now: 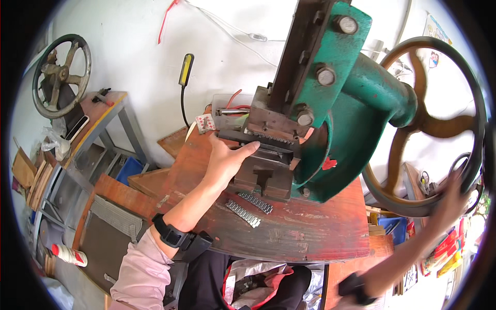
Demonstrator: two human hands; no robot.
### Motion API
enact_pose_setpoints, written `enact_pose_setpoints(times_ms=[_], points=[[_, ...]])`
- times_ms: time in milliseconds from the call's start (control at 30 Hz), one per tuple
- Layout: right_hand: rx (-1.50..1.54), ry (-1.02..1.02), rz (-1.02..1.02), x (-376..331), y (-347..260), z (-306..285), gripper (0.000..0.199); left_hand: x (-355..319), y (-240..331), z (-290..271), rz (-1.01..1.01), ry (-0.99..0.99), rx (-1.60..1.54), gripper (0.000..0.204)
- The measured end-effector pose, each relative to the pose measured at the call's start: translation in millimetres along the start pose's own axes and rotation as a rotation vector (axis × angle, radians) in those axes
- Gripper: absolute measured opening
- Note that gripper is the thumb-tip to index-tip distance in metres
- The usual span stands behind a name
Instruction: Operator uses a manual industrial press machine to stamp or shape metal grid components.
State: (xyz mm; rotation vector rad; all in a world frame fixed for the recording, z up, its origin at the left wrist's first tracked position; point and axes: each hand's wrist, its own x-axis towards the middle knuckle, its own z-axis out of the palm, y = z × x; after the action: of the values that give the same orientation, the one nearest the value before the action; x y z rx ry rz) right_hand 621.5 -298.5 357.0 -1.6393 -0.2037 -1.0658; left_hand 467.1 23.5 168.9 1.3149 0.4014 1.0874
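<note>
My left hand [226, 159] is at the left side of the dark metal die [268, 150] under the green press [356, 124]. Its thumb lies along the die's front edge, and the other fingers go behind a dark plate, where whatever they hold is hidden. At the far right, my right hand [452, 195], smeared by motion, is on the lower rim of the press's large handwheel [403, 211]. Two toothed metal strips [244, 213] lie on the reddish wooden table [305, 235], just in front of the die's base.
Behind the die stands a clear bin [223, 120] with tools, beside a yellow-black lamp [186, 70]. At left, mesh-like metal strips [116, 219] lie on a board near a white bottle [70, 255]. A second handwheel [62, 74] stands farther back. A red-edged bag [256, 284] rests between my legs.
</note>
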Motion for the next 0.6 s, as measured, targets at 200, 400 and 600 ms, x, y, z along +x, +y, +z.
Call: enact_pose_setpoints(times_ms=[200, 400, 600], points=[[0.379, -0.11, -0.046, -48, 33, -3, 0.028, 2, -3, -3, 0.09, -0.037, 0.1, 0.07], [0.335, -0.49, 0.015, 90, 15, -23, 0.029, -4, 8, 3, -0.053, -0.024, 0.037, 0.072], [0.33, -0.112, 0.084, 12, -13, -9, 0.028, -7, 20, 10, -0.03, -0.06, -0.024, 0.038]])
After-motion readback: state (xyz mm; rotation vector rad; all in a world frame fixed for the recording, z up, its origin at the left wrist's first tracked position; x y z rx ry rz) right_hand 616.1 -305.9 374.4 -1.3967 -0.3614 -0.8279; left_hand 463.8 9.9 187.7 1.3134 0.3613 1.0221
